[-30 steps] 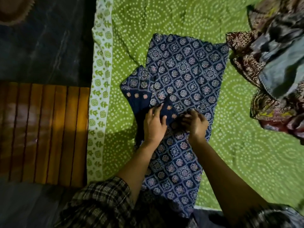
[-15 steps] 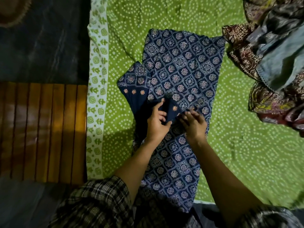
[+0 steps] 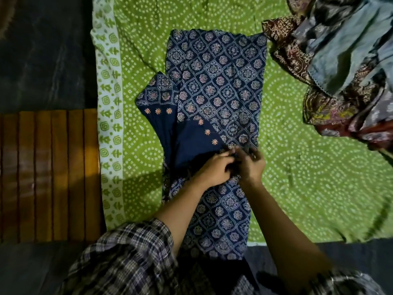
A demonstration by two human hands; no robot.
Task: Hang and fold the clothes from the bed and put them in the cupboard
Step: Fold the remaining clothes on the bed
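Folding is the step in hand, as I judge it from my remote seat. The bed (image 3: 308, 199), under its green dotted sheet, fills most of the view. The blue printed garment (image 3: 221, 77) lies flat along it, with its lower end hanging over the near edge toward the person. To the right lies the heap of unfolded clothes (image 3: 344, 77), whose brown edge comes just beside the garment's far corner. A slatted wooden panel (image 3: 49, 173) sits left of the bed.

At the garment's middle the left hand (image 3: 213, 169) and the right hand (image 3: 253, 166) meet, almost touching. Both have their fingers curled into the dark cloth, gripping the end of the sleeve that is turned in across the body. The fingertips are blurred, so I cannot say just how each pinch sits.

To do this well, I would draw that sleeve flat and square and smooth the plain dark part so no crease is trapped. Then I would bring in the other sleeve, which sticks out at the left, to match before folding the length.

Counting: one bed, one garment spread out, one heap whose pieces I cannot number, one wooden panel and two hands. There are also six small orange embroidered flowers (image 3: 157, 111), three on each sleeve.
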